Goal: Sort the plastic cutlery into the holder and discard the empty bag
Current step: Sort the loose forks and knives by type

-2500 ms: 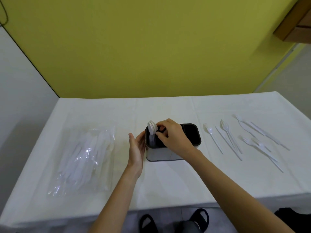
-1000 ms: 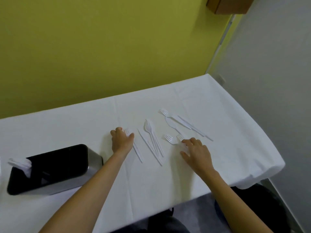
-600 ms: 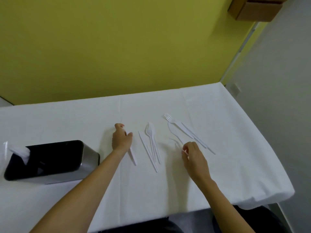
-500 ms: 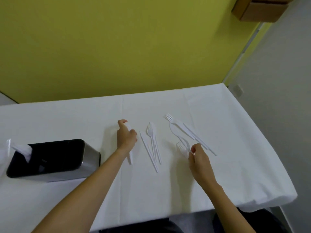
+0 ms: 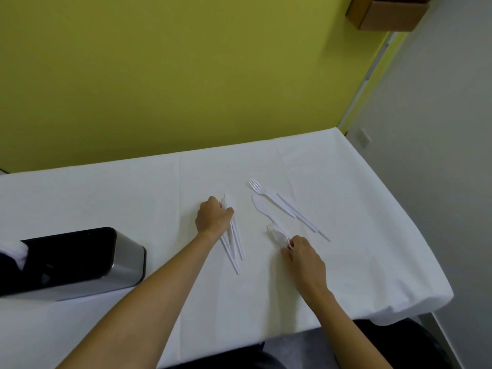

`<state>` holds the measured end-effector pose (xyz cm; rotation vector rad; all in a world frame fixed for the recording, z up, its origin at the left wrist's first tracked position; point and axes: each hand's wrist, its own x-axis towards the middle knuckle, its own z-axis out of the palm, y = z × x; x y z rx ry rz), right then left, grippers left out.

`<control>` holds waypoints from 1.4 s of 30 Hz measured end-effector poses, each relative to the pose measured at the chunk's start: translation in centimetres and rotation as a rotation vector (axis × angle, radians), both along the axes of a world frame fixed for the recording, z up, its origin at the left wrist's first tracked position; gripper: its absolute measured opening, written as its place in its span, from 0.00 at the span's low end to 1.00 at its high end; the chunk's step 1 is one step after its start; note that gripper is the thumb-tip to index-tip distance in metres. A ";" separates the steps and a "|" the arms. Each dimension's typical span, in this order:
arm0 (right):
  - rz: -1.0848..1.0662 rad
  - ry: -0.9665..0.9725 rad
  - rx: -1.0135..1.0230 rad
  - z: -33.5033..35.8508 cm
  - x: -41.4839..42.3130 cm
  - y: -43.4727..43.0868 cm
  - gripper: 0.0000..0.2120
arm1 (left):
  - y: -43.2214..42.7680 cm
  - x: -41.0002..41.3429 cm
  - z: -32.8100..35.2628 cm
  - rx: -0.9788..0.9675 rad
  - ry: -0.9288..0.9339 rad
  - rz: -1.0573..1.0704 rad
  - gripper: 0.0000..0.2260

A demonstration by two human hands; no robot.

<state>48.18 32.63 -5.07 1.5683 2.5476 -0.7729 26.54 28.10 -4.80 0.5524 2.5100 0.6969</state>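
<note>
White plastic cutlery lies on the white tablecloth (image 5: 359,209). My left hand (image 5: 213,217) lies over a small bunch of forks (image 5: 234,243), fingers curled round their upper ends while the handles stick out towards me. My right hand (image 5: 303,257) pinches white forks (image 5: 277,234) by the handles, tines pointing away. Beyond them lie a knife (image 5: 262,209), a fork (image 5: 259,189) and another knife (image 5: 300,215), untouched. The black and steel holder (image 5: 80,262) stands at the left with white spoons (image 5: 16,251) in its left end.
The table's right edge drops off near a grey wall with a socket (image 5: 363,138). A yellow wall runs behind the table. A wooden box (image 5: 386,12) hangs at the top right. The plastic bag is out of view.
My left hand has slid right, gathering the single fork with the pair beside it into one bunch. My right hand has lifted its forks off the cloth by the handles.
</note>
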 end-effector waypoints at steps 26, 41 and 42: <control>0.108 -0.071 0.044 0.7 -8.6 9.2 0.08 | -7.8 -2.0 1.1 0.512 -0.609 0.302 0.09; -0.064 0.533 -0.573 2.6 -4.7 2.8 0.15 | -3.6 0.4 3.4 0.622 -0.580 0.101 0.04; -0.059 0.555 -0.677 2.9 -4.6 2.1 0.15 | -3.4 0.6 3.6 0.618 -0.587 0.086 0.03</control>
